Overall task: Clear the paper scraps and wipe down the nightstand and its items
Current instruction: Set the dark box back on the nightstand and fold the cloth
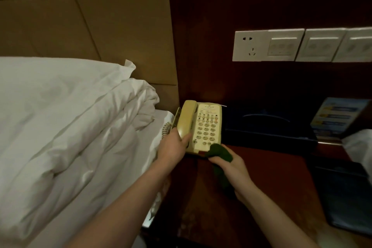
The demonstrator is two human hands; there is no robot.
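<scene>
Two hands, left hand gripping telephone, right hand pressing cloth

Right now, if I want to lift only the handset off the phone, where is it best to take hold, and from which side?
Probably the handset at its narrow middle, coming from the bed side. It lies along the phone's left edge; the keypad is on its right and the left hand already holds its near end.

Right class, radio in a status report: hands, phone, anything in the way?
Left hand grips the phone. Right hand holds green cloth at its front corner. Dark box close beside.
</scene>
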